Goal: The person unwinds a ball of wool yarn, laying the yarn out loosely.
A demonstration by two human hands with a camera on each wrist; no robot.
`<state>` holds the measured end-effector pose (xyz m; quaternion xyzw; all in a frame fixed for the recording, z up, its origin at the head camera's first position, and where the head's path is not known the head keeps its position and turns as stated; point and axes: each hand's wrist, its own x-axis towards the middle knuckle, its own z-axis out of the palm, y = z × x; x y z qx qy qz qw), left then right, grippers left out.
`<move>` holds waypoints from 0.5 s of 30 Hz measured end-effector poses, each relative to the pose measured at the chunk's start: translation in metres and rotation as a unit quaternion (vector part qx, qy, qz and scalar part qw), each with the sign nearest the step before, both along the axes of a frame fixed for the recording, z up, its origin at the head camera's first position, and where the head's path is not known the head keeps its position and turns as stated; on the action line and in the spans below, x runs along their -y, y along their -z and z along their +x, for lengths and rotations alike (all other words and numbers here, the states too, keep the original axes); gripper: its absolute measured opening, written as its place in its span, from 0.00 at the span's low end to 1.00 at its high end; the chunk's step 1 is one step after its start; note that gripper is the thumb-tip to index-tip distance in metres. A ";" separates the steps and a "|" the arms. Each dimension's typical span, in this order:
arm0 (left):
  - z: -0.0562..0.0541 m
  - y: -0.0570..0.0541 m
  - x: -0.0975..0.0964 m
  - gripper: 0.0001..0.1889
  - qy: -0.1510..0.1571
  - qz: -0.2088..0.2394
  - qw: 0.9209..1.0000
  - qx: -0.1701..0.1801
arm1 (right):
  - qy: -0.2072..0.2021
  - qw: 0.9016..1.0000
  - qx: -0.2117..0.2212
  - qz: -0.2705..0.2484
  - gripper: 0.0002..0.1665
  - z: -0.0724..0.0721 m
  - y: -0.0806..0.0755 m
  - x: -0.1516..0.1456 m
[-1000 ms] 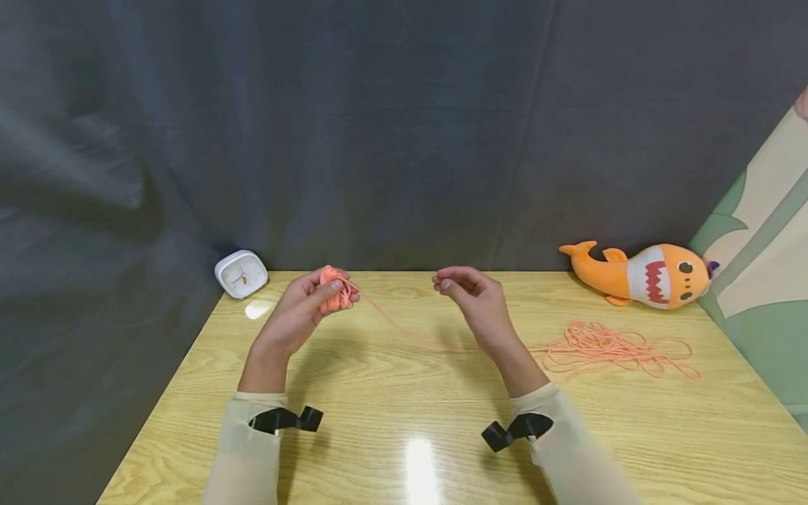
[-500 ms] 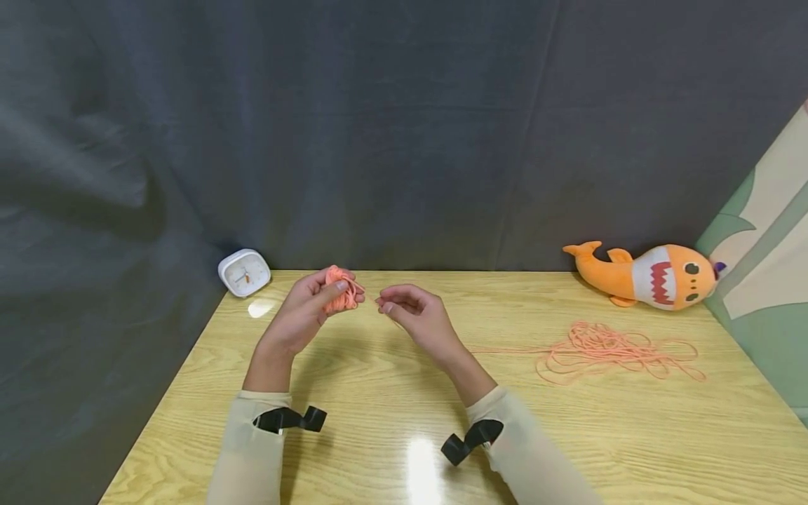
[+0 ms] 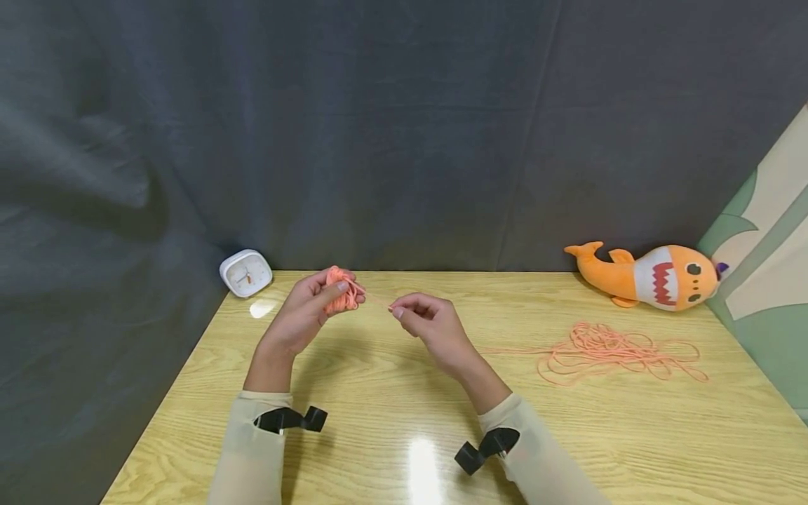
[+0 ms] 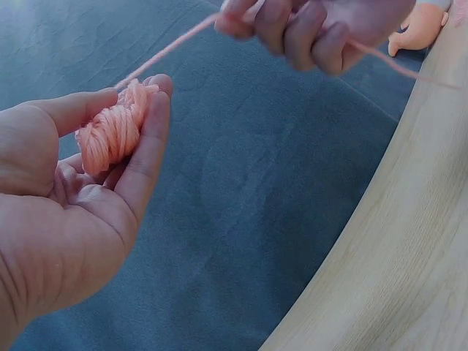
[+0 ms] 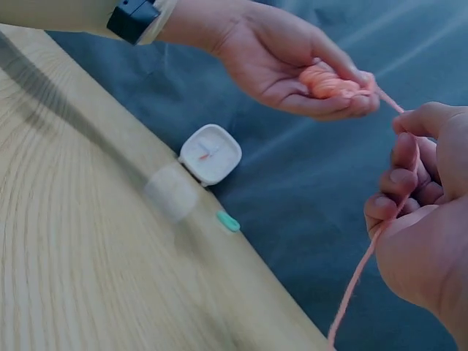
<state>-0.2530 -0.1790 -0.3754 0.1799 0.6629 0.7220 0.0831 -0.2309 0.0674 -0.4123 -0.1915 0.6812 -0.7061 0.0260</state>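
My left hand (image 3: 293, 315) holds a small wound bundle of coral yarn (image 4: 110, 135) between thumb and fingers, raised over the table. From the bundle a taut strand (image 4: 172, 45) runs to my right hand (image 3: 435, 330), which pinches it between thumb and forefinger. In the right wrist view the yarn passes along the right palm and hangs below it as a loose strand (image 5: 356, 281). A tangled heap of the same yarn (image 3: 606, 347) lies on the right of the table, its trailing line partly hidden behind my right forearm.
A white clock (image 3: 246, 273) stands at the table's back left corner. An orange plush shark (image 3: 656, 277) lies at the back right. A small green object (image 5: 228, 221) shows near the table edge in the right wrist view. Behind the wooden table (image 3: 379, 400) hangs a dark curtain (image 3: 404, 140).
My right hand has moved left towards the bundle, then slightly back right and down, with the strand in its fingers. My left hand has stayed nearly still around the bundle.
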 end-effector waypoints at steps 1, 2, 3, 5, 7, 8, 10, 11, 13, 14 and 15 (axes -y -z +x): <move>0.000 0.000 0.000 0.09 -0.001 0.000 1.000 0.002 | 0.002 1.000 0.000 -0.004 0.14 0.001 -0.001 -0.003; 0.000 0.000 0.000 0.09 -0.002 0.001 1.000 0.004 | 0.004 1.000 -0.001 -0.008 0.15 0.002 -0.002 -0.007; 0.000 -0.001 0.000 0.09 -0.003 0.002 1.000 0.006 | 0.007 1.000 -0.001 -0.012 0.15 0.002 -0.004 -0.010; 0.000 -0.001 0.000 0.09 -0.005 0.005 1.000 0.011 | 0.014 1.000 -0.003 -0.014 0.14 0.003 -0.007 -0.017; 0.000 0.000 0.000 0.10 -0.006 0.007 1.000 0.013 | 0.026 1.000 -0.007 -0.015 0.13 0.004 -0.010 -0.023; 0.000 0.000 0.000 0.10 -0.005 0.007 1.000 0.014 | 0.032 0.999 -0.009 -0.014 0.12 0.004 -0.011 -0.026; 0.000 0.001 0.000 0.10 -0.006 0.007 1.000 0.016 | 0.042 0.999 -0.011 -0.014 0.11 0.005 -0.013 -0.032; -0.001 0.001 0.000 0.11 -0.006 0.006 1.000 0.015 | 0.046 0.999 -0.012 -0.017 0.12 0.004 -0.013 -0.035; -0.001 0.002 0.000 0.11 -0.006 0.004 1.000 0.014 | 0.053 0.998 -0.012 -0.023 0.12 0.004 -0.014 -0.042; -0.001 0.002 0.000 0.12 -0.005 0.003 1.000 0.013 | 0.055 0.998 -0.012 -0.027 0.12 0.004 -0.014 -0.045; -0.001 0.002 0.000 0.12 -0.005 0.003 1.000 0.013 | 0.058 0.998 -0.011 -0.032 0.11 0.005 -0.015 -0.048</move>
